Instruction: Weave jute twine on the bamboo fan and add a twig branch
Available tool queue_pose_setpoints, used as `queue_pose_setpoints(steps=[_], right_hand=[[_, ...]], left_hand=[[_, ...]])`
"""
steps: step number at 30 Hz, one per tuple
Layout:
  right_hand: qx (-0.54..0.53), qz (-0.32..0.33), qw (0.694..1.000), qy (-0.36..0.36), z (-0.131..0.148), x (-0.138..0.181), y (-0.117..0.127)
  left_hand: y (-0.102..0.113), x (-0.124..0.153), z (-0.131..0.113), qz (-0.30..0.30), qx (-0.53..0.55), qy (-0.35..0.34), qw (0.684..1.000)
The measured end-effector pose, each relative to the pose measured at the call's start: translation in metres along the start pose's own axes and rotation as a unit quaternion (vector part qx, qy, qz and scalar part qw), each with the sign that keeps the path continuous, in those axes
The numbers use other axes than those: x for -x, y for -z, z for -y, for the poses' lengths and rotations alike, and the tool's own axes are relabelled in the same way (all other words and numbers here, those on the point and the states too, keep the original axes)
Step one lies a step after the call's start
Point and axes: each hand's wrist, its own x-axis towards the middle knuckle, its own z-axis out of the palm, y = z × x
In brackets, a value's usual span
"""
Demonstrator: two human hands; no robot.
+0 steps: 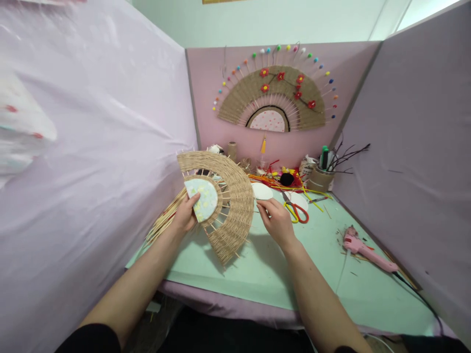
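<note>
A half-ring fan [241,196] woven from tan cord over thin sticks is held up above the table, tilted to one side. My left hand [187,212] grips it at the pale blue half-round centre piece [203,198], thumb on the front and fingers hidden behind. Short stick ends poke out past the fan's outer rim. Just right of that rim, my right hand [275,218] has its thumb and fingers pinched together. Whatever is between those fingertips is too small to make out.
Behind my right hand lie scissors [297,212] with red and yellow handles and white ovals [262,191]. A pink glue gun [368,252] rests on the right, its cord trailing forward. Loose sticks [165,218] lie left. A finished fan [272,93] hangs on the back panel.
</note>
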Motion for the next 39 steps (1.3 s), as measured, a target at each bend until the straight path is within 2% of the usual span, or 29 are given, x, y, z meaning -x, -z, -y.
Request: queue_pose_setpoints(steps=[5,9,14,22,28,31,39], right_hand=[[-0.051,-0.071,0.996,-0.032,-0.002,-0.004,0.007],[-0.062,-0.106,0.991,-0.056,-0.008,-0.007,0.015],[-0.082,-0.135,0.983,-0.092,-0.018,-0.009,0.019],[-0.164,-0.106,0.969,-0.149,-0.024,-0.007,0.014],[-0.209,-0.068,0.955,-0.198,-0.024,-0.006,0.010],[-0.184,-0.060,0.963,-0.189,-0.020,-0.007,0.009],[-0.056,-0.054,0.991,-0.107,-0.017,-0.005,0.013]], left_hand=[[-0.024,-0.006,-0.002,0.012,0.031,0.005,0.999],[-0.034,-0.014,0.017,0.013,0.074,0.051,0.996],[-0.034,-0.021,0.041,0.043,0.138,0.122,0.982],[-0.023,-0.017,0.053,0.053,0.188,0.153,0.969],[-0.022,-0.018,0.053,0.053,0.204,0.140,0.967],[-0.023,-0.018,0.052,0.040,0.201,0.123,0.971],[-0.026,-0.017,0.052,0.013,0.175,0.070,0.982]])
